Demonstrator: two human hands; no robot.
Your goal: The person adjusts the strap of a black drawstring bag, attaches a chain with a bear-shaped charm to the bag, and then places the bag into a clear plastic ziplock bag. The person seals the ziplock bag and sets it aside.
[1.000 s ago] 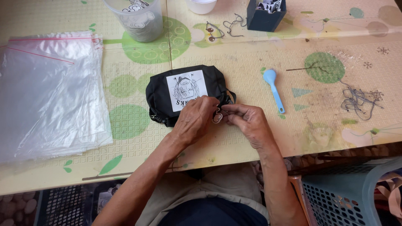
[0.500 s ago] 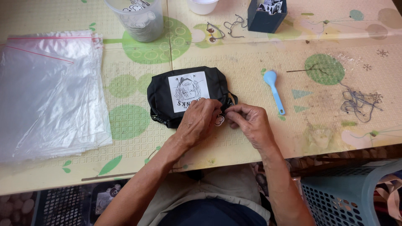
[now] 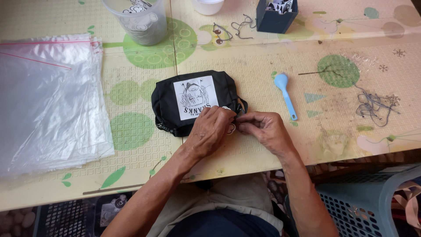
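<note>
Left hand: my left hand (image 3: pixel 210 131) rests curled on the lower right corner of the small black fabric pouch with a white printed square patch (image 3: pixel 193 102), fingers pinched at its edge.
Right hand: my right hand (image 3: pixel 263 128) meets it from the right, fingertips closed on a small fitting at the pouch's right end; what exactly they pinch I cannot tell.
Small white round tag: a small white round tag (image 3: pixel 231 128) shows between the two hands, just below the fingertips.
Pouch position: it lies flat on the cream patterned table mat (image 3: pixel 245 66), directly ahead of both hands and touching them.
Pouch axis: long axis runs left to right; the patch print faces away from me, upside down.
Nearer hand: both touch; the left covers more of it.
Surroundings: light blue plastic spoon (image 3: pixel 284 94) to the right, stack of clear plastic bags (image 3: pixel 48 105) well apart on the left.
</note>
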